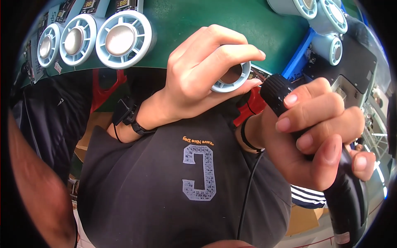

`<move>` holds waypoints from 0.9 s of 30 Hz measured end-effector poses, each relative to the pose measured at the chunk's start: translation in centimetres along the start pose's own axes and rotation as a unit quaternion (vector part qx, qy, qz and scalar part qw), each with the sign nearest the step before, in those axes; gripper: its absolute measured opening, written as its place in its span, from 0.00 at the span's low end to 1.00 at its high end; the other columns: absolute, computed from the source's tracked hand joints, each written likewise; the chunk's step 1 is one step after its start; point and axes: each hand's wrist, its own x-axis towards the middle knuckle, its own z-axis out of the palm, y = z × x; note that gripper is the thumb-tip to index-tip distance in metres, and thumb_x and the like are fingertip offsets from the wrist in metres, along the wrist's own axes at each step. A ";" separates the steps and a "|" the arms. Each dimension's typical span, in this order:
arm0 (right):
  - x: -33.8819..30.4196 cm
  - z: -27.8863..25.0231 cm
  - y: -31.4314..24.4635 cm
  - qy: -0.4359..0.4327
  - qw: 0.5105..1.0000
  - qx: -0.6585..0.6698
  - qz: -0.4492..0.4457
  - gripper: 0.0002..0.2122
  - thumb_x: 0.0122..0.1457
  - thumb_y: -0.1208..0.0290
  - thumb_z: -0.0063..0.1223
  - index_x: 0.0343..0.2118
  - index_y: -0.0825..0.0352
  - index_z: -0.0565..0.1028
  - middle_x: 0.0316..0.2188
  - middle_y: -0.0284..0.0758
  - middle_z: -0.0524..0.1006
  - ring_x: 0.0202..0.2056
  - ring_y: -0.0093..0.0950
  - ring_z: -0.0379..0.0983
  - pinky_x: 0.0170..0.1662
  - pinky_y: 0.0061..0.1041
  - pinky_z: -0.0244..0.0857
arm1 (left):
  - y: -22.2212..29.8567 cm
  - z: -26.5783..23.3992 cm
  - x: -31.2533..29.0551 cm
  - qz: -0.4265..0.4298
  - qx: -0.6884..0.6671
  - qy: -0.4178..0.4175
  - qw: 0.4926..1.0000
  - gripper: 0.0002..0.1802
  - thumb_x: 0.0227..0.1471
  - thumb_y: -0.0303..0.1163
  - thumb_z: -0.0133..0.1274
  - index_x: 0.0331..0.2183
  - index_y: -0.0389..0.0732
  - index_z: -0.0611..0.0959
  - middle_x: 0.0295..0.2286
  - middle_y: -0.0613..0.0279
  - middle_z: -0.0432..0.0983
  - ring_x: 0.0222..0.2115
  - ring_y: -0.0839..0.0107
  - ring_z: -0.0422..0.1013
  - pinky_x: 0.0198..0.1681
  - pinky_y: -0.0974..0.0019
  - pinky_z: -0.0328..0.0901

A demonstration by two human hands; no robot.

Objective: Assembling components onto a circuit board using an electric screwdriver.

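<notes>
My left hand (198,68) is closed round a light-blue round housing (225,87) with a spoked rim and a darker disc in its middle. Fingers hide much of it. A strip of circuit board (259,73) shows just beyond it. In my right hand (318,124) is a black electric screwdriver (347,202), its ribbed collar (276,93) close to the housing. The tool's tip is not visible, so I cannot tell whether it touches.
Light-blue housings with metal discs (120,39) line the green table's (186,16) far left; several more (331,16) stand far right. A blue strip (300,56) and a black plate (351,56) lie right. A cable (250,190) hangs from my right wrist. Another person's bare limb (37,177) is left.
</notes>
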 end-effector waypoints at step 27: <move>-2.8 -17.5 -0.7 0.349 0.927 -0.110 -0.079 0.02 0.60 0.74 0.43 0.35 0.61 0.67 0.19 0.28 0.63 0.14 0.25 0.60 0.25 0.27 0.62 | 2.7 -0.4 1.4 -0.029 0.149 -0.099 0.983 0.32 0.36 0.21 0.77 0.46 0.33 0.81 0.42 0.52 0.76 0.43 0.60 0.74 0.47 0.61 0.69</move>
